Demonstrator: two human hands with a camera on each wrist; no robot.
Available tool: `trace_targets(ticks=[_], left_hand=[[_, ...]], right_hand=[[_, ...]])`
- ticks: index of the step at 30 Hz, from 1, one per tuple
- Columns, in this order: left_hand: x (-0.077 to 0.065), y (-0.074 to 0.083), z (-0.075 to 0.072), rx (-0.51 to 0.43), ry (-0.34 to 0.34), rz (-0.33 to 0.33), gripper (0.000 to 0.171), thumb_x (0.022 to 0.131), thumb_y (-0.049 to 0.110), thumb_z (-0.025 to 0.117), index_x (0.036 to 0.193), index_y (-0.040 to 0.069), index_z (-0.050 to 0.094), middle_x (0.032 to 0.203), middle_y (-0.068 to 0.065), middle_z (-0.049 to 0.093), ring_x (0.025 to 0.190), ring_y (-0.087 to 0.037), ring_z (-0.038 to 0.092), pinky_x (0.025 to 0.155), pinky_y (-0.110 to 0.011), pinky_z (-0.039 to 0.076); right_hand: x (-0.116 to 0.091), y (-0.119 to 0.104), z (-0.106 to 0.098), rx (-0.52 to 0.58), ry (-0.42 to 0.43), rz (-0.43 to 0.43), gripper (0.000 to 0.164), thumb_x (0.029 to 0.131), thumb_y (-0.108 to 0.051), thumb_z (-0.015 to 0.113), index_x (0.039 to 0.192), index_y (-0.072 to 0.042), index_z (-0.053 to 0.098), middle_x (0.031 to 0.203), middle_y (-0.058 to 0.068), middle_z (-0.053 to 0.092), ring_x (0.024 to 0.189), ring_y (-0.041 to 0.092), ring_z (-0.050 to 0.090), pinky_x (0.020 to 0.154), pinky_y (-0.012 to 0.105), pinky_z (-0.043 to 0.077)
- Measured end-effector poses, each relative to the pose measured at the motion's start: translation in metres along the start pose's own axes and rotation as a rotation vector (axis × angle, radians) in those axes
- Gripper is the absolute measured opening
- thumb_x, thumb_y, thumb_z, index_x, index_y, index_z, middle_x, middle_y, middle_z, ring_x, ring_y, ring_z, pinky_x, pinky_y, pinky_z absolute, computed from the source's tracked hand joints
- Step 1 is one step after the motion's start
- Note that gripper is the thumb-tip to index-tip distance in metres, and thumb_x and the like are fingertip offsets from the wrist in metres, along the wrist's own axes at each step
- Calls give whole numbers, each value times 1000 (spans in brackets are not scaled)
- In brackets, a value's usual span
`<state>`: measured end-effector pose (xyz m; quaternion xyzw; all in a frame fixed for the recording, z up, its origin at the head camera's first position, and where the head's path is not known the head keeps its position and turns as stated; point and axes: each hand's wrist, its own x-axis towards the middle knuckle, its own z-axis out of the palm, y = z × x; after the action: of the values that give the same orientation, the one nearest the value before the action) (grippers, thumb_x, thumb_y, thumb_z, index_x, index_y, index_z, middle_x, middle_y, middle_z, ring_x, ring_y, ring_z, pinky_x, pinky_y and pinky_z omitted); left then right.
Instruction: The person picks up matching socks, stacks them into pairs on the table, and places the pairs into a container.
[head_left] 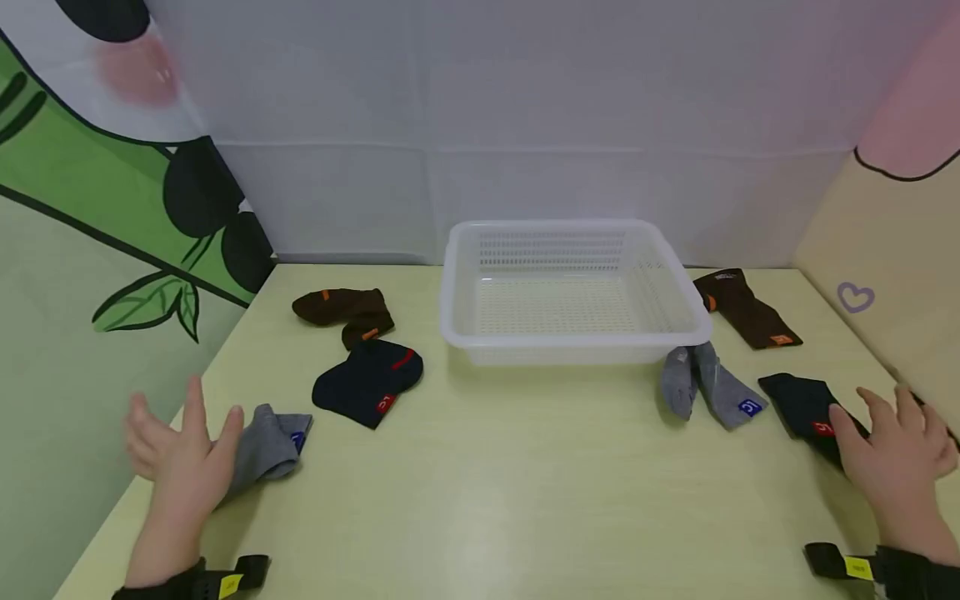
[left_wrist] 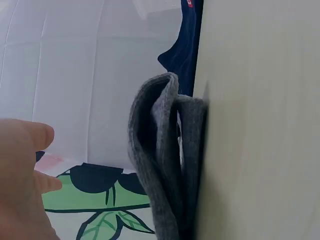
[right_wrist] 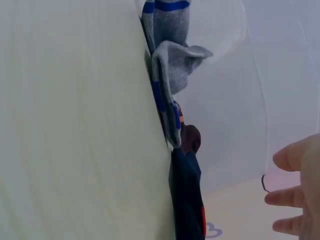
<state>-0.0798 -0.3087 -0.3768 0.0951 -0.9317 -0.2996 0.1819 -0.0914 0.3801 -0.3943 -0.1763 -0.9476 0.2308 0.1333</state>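
9 o'clock grey sock point(head_left: 266, 446) and 3 o'clock navy sock point(head_left: 797, 402) lie on the table point(head_left: 517, 483); your left hand point(head_left: 180, 454) and right hand point(head_left: 896, 446) are near them, fingers spread.

Detail: the grey one is rumpled; your left hand is at its 9 o'clock, raised, apart from it. Your right hand is at the navy one's 4 o'clock, raised, fingers slightly bent, also apart per the wrist view. From the grey one, the 2nd navy sock point(head_left: 363, 379) lies at 2 o'clock, with the 1st brown sock point(head_left: 326, 308) at 11 o'clock beyond. From the right-hand navy one, the 2nd grey sock point(head_left: 723, 387) lies at 10 o'clock, the 2nd brown sock point(head_left: 750, 312) at 11. White basket point(head_left: 573, 340): table's 12 o'clock.
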Motion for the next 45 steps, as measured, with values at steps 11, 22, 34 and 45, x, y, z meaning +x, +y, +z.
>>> trace_targets(ticks=[11, 22, 34, 45], left_hand=[[2, 44, 19, -157, -139, 156, 41, 99, 20, 46, 129, -7, 44, 146, -33, 5, 126, -51, 16, 90, -66, 22], [5, 69, 42, -147, -416, 220, 36, 100, 24, 47, 123, -1, 56, 126, -19, 53, 117, -36, 48, 95, -55, 39], [2, 79, 93, -440, -649, 111, 29, 100, 19, 46, 109, -3, 63, 109, -15, 65, 102, -20, 60, 87, -30, 48], [0, 77, 118, -658, -608, -94, 28, 100, 11, 43, 105, -12, 58, 95, -14, 64, 81, -9, 61, 74, -19, 51]], right_hand=[[15, -33, 18, 115, -108, -360, 43, 97, -17, 48, 125, 14, 45, 122, 39, 45, 107, 54, 44, 84, 63, 34], [24, -63, 42, 51, -381, -337, 57, 97, -27, 49, 138, 10, 34, 133, 39, 37, 115, 56, 42, 89, 65, 35], [18, -70, 67, 84, -401, -453, 33, 90, -23, 61, 113, 0, 61, 123, 31, 48, 111, 55, 40, 82, 69, 31], [16, -71, 68, 53, -407, -460, 58, 89, -27, 62, 134, 4, 43, 117, 31, 54, 100, 46, 46, 76, 56, 38]])
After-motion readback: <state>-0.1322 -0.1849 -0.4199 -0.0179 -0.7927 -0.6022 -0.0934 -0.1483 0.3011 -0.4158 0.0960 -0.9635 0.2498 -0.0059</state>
